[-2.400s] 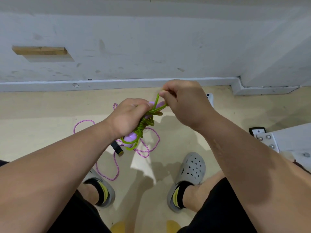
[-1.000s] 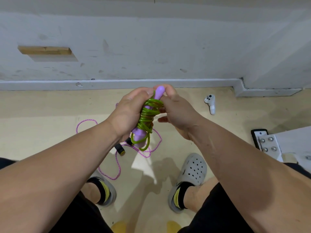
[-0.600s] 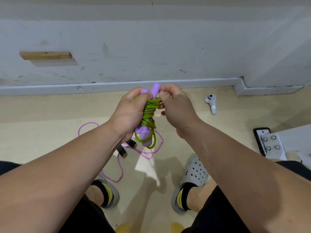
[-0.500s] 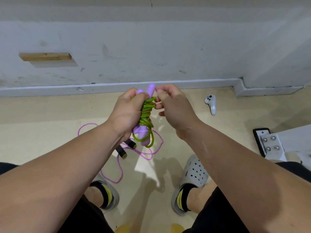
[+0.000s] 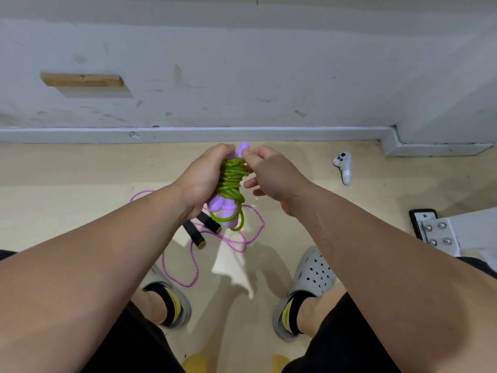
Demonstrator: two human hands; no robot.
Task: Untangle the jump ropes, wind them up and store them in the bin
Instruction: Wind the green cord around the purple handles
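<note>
Left hand (image 5: 204,181) grips the coiled green plastic jump rope (image 5: 231,181) with lilac handles. Right hand (image 5: 271,176) pinches its top strand. A pink braided rope (image 5: 193,265) lies on the floor.

The bare left forearm (image 5: 107,251) and bare right forearm (image 5: 363,238) reach forward from the lower corners and meet in the middle. The left grip (image 5: 203,179) is curled round the wound green plastic jump rope with lilac handles (image 5: 230,181), back of the hand up. The right grip (image 5: 273,173) faces it, thumb and forefinger pinching at the coil's top, its other fingers loosely spread below
</note>
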